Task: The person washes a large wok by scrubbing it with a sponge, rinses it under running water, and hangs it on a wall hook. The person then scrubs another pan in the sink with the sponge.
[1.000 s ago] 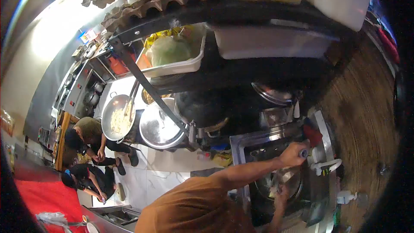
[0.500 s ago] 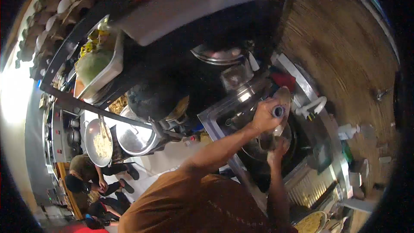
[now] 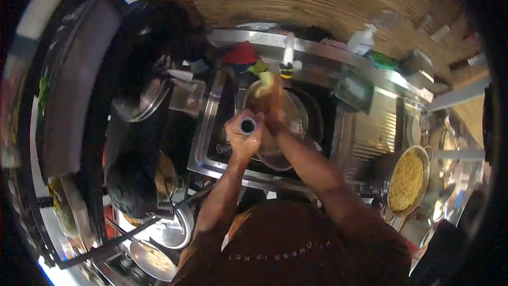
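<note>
Over the sink, my left hand is wrapped round a handle whose round, dark, hollow-looking end faces up at me. What the handle belongs to is mostly hidden under my hands. My right hand, smeared by motion, lies just right of the left one. A pale yellow-green sponge shows blurred at its fingertips. Beneath both hands, a large round pan sits in the sink. The faucet stands at the sink's far edge, beyond the right hand.
A red cloth lies at the sink's back left corner. To the right are a greenish container, a ridged drainboard and a pot of noodles. Left, a metal lid and a dark wok stand near a shelf.
My view has turned and now faces the sink squarely. The left hand keeps hold of the handle. My right hand has moved from the near side of the left hand to beside and beyond it.
</note>
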`<move>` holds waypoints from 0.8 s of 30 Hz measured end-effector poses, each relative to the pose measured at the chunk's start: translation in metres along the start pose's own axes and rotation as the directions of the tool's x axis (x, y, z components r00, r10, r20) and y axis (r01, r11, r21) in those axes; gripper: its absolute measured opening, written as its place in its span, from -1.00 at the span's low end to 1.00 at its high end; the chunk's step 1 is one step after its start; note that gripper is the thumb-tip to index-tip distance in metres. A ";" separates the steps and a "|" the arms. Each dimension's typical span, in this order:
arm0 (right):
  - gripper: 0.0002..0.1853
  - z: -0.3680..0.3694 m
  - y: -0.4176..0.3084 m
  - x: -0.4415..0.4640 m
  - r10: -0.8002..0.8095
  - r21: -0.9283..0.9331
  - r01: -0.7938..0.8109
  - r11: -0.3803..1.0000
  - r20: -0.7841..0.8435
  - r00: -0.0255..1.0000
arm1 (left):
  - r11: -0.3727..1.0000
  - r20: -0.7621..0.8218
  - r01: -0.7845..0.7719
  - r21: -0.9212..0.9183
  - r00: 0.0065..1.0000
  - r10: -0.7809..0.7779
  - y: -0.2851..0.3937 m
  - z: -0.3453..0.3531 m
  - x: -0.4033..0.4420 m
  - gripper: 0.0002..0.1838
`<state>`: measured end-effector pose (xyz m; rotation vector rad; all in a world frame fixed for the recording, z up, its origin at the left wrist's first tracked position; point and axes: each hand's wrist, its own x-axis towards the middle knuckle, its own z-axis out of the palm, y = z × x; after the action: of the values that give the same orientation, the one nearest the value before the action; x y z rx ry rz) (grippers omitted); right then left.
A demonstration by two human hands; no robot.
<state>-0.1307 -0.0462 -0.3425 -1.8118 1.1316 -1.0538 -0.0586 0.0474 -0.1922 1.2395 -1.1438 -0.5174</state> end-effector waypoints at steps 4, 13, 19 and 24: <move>-0.67 0.030 -0.021 -0.028 -0.012 0.203 0.004 0.979 0.042 0.999 | 0.988 -0.043 0.088 -0.128 0.995 -0.094 -0.012 0.002 0.009 -0.92; -0.69 -0.065 -0.048 0.042 -0.040 0.825 0.064 0.561 -0.050 0.998 | 0.998 -0.078 0.034 -0.048 0.996 -0.038 0.003 -0.006 0.029 -0.81; -0.65 0.001 0.018 -0.039 0.384 0.533 -0.376 0.758 0.101 0.918 | 0.994 -0.158 0.104 -0.024 0.982 -0.106 -0.021 -0.014 0.035 -0.92; -0.68 0.037 -0.023 -0.005 -0.092 0.212 0.108 0.971 -0.082 0.992 | 0.997 -0.018 0.072 0.029 0.997 -0.072 -0.024 -0.001 0.033 -0.92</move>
<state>-0.0913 -0.0280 -0.3371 -1.6837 0.9349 -1.2591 -0.0387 0.0132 -0.2012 1.3119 -1.0989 -0.5449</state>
